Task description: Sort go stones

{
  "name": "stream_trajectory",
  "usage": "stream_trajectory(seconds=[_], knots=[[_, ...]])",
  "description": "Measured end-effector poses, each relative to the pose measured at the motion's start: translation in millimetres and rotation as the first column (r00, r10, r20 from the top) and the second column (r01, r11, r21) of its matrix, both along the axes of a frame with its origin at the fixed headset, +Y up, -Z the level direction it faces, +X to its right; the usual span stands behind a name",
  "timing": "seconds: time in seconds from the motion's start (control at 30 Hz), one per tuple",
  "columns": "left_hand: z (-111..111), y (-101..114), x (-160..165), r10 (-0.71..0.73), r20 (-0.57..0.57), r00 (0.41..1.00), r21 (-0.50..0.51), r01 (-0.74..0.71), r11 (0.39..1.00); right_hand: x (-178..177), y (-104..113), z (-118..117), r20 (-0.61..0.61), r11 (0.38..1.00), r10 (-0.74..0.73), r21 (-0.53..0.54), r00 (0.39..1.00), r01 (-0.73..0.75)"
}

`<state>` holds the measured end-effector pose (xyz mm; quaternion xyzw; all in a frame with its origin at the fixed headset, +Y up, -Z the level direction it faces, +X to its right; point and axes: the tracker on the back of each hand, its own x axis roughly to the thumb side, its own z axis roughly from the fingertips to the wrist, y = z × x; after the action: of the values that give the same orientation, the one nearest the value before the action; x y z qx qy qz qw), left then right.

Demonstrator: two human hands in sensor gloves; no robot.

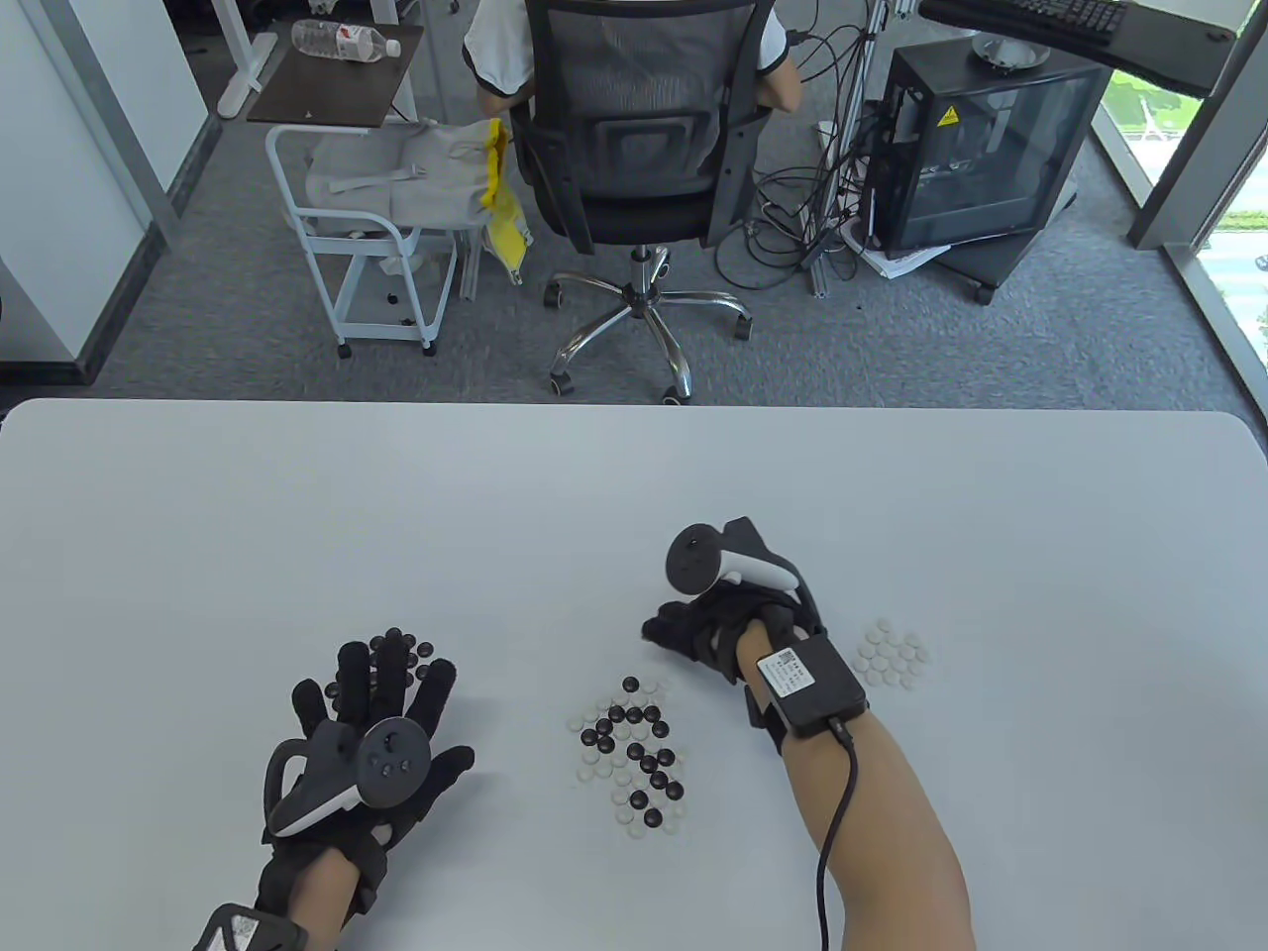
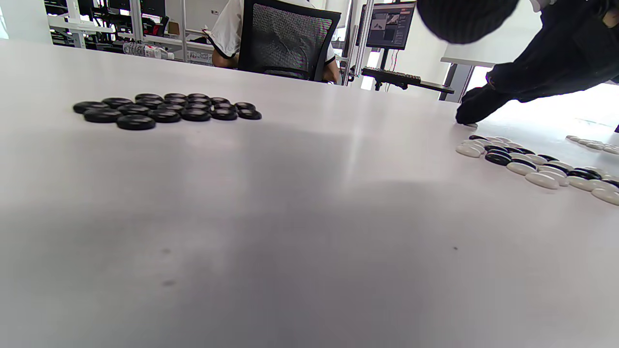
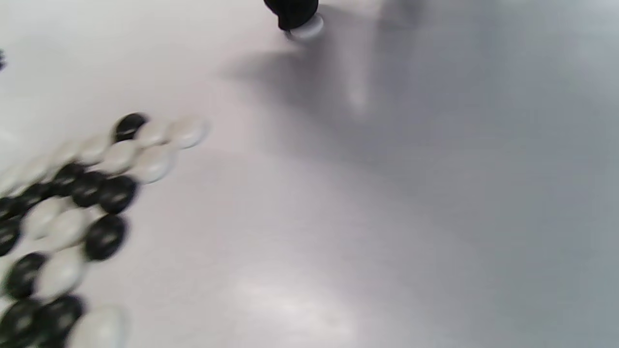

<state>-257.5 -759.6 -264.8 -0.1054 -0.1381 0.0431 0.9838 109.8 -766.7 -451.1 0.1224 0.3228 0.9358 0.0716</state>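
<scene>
Table view shows the mixed pile of black and white Go stones [image 1: 634, 755] low on the white table [image 1: 634, 495], which serves as the landmark. Left of the pile, the left hand [image 1: 371, 728] lies flat with fingers spread and relaxed, holding nothing, its fingertips at a sorted cluster of black stones [image 1: 411, 649]. Just beyond the pile, the right hand [image 1: 713, 619] reaches down with curled fingers; in the right wrist view a fingertip [image 3: 292, 12] presses on one white stone [image 3: 305, 28]. Right of the pile sits a sorted cluster of white stones [image 1: 892, 654]. Past the table's far edge, on grey carpet, a person sits in a mesh office chair [image 1: 639, 129], with a white cart [image 1: 362, 228] to its left and a black computer case [image 1: 976, 149] to its right.
</scene>
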Motion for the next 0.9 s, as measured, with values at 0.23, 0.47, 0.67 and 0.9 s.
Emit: stream_trajectory(seconds=[0.23, 0.47, 0.67, 0.9], knots=[[-3.0, -0.6, -0.9, -0.003, -0.005, 1.0, -0.005, 0.003, 1.0, 111.0, 1.9, -0.4, 0.283, 0.997, 0.077, -0.008, 0.956, -0.078], [-4.1, -1.8, -1.1, -0.009, -0.011, 1.0, -0.015, 0.009, 1.0, 158.2, 0.1, 9.9, 0.39, 0.998, 0.054, 0.001, 0.919, -0.059], [-4.2, -1.6, -0.9, -0.012, -0.013, 1.0, -0.024, 0.012, 1.0, 169.6, 0.1, 15.0, 0.41, 0.999, 0.037, 0.002, 0.911, -0.042], [-5.5, -2.5, -3.2, -0.009, -0.025, 1.0, -0.03, 0.008, 1.0, 170.0, 6.7, 17.5, 0.417, 1.0, 0.001, -0.002, 0.909, 0.0]])
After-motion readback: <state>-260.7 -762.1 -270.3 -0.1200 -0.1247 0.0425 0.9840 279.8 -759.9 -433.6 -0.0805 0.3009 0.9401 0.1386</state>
